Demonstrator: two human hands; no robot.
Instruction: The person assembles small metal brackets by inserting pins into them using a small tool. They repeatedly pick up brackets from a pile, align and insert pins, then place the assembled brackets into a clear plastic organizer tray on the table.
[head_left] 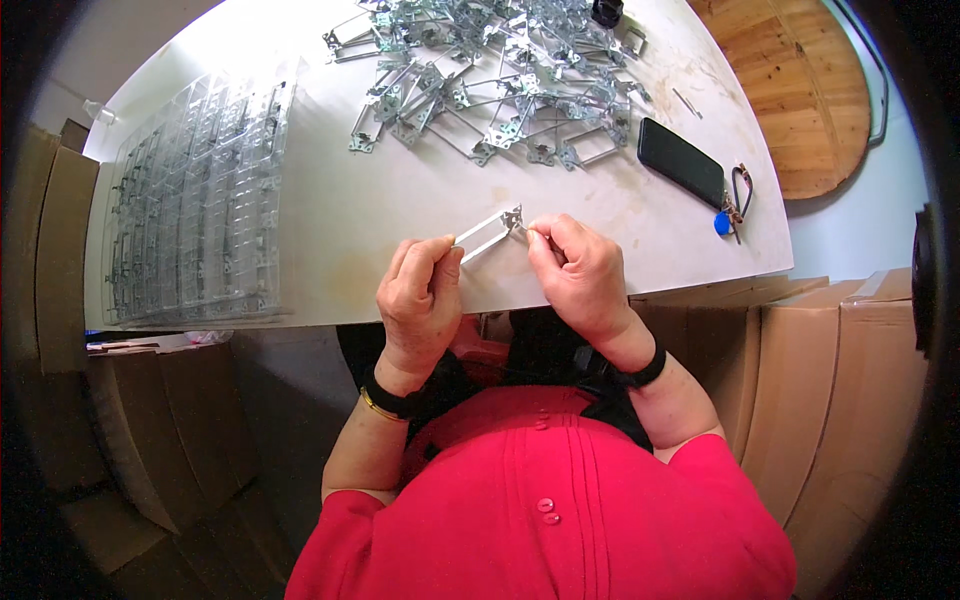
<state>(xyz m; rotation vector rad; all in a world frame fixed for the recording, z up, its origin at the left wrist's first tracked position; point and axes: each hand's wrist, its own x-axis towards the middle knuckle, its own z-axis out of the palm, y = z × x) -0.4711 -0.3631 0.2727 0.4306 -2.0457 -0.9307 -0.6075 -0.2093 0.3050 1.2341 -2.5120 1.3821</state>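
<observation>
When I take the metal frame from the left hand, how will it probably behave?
The metal frame is probably stiff: its long sides look straight. It may be light, as the left hand only pinches one end. Its angular outline makes rolling unlikely.

Between left grip (415, 300) and right grip (588, 278) there is one metal frame (511, 218); rightward, one phone (681, 162); beyond, piled frames (512, 85), uncountable.
</observation>
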